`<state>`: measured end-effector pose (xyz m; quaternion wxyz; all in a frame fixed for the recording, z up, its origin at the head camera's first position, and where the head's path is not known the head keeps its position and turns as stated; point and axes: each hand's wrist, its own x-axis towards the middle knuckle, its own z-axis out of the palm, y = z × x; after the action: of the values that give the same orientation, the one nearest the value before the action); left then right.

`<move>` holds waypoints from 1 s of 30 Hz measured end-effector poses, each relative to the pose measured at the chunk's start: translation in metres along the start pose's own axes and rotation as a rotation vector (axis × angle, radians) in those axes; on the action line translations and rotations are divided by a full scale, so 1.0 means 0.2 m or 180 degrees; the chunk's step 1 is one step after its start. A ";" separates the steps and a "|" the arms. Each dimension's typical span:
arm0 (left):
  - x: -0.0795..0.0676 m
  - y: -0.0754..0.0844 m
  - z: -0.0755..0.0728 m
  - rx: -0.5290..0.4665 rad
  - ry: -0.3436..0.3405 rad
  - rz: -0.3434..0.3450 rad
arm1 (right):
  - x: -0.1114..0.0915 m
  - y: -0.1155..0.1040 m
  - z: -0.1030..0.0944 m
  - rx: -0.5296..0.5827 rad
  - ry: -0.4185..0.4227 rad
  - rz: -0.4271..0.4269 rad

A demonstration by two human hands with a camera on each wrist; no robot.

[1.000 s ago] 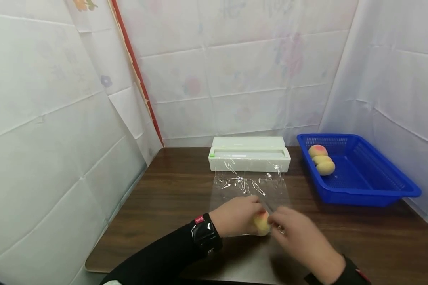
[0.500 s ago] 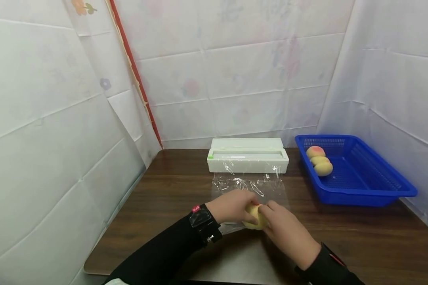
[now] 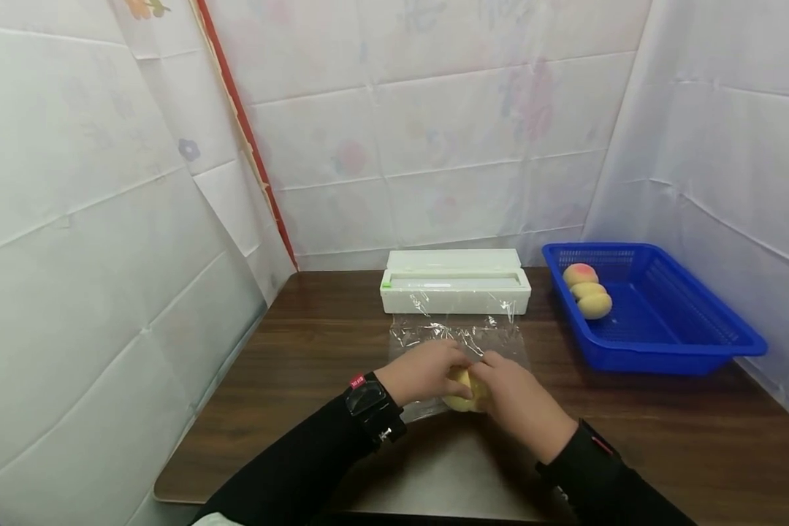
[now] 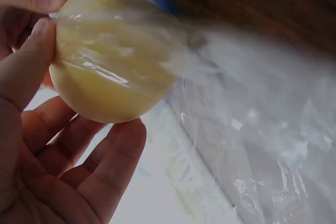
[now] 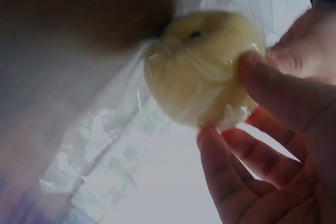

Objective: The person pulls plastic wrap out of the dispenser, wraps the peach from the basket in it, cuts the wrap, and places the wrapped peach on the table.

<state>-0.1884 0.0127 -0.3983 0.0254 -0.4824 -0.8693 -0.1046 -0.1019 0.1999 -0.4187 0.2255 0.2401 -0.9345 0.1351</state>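
Observation:
A yellow peach (image 3: 460,400) is held between both hands, low over the near middle of the table. Glossy cling film (image 4: 105,72) lies tight across its skin in the left wrist view. My left hand (image 3: 426,371) grips it from the left, thumb on the near side and fingers beneath. From the right, my right hand (image 3: 522,405) holds it too, its thumb (image 5: 283,93) pressing the wrapped side. A film sheet (image 3: 500,342) stretches from the peach back to a white dispenser box (image 3: 456,301), whose lid stands up.
At the right a blue plastic basket (image 3: 684,349) holds three peaches (image 3: 594,306) along its left side. The brown wooden table (image 3: 315,394) runs to a near edge below the hands. White sheeting (image 3: 447,146) hangs at the back and both sides.
The right hand has come in from the right to grip the peach. The peach has turned, its red patch no longer showing, and has shifted slightly left and away with both hands.

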 end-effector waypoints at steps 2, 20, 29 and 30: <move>0.00 0.00 0.00 0.0043 0.0012 -0.0015 | 0.03 0.02 -0.02 0.0106 -0.0179 0.0111; 0.00 -0.08 0.00 -0.0545 0.0073 -0.0389 | 0.08 0.03 -0.02 -0.0138 -0.0655 -0.0107; 0.00 -0.10 0.02 -0.0552 0.0033 -0.0472 | 0.15 0.05 -0.04 -0.0009 -0.0773 -0.0097; 0.00 -0.10 0.03 -0.0536 0.0036 -0.0485 | 0.15 0.05 -0.04 -0.0011 -0.0805 -0.0102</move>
<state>-0.2056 0.0037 -0.4068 -0.0184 -0.4147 -0.8915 -0.1816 -0.1285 0.1994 -0.3983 0.1084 0.2697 -0.9517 0.0984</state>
